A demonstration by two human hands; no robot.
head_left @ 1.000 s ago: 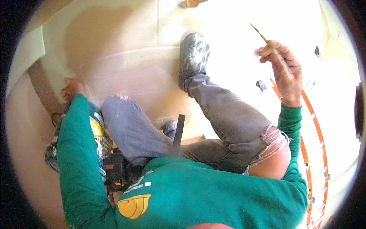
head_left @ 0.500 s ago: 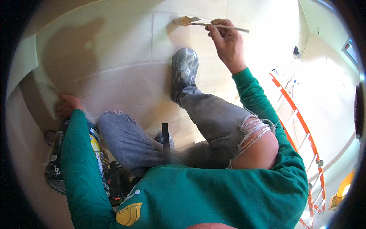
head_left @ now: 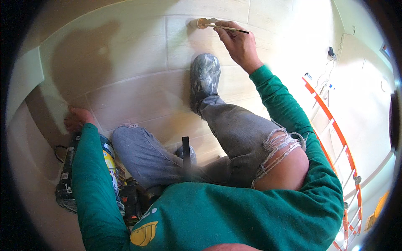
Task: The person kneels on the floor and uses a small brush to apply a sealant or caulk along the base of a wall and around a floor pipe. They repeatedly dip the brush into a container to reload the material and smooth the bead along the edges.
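My right hand (head_left: pixel 238 44) is closed on a slender paintbrush (head_left: pixel 230 28) at top centre, one end over a small cup (head_left: pixel 197 23) of tan material. A flat blade or card shows at the cup's rim, its contact with my fingers unclear. My left hand (head_left: pixel 80 118) rests low on the left beside the tiled floor's edge, fingers loosely bent and apart, holding nothing visible. Just below it, beside my forearm, lies a black cylindrical bucket or container (head_left: pixel 65 175) with yellow labels and smeared residue, with dark tool items (head_left: pixel 130 201) beside it.
My smeared boot (head_left: pixel 204 75) and bent legs occupy the centre of the tiled floor (head_left: pixel 125 96). An orange ladder (head_left: pixel 338 134) lies at right, near a cord and small black object (head_left: pixel 331 53). A pale raised ledge (head_left: pixel 27 77) borders the left; a yellow object (head_left: pixel 380 205) sits lower right.
My right hand has moved forward and leftward, bringing the brush from the upper right down over the cup. My left hand has shifted slightly lower in the picture.
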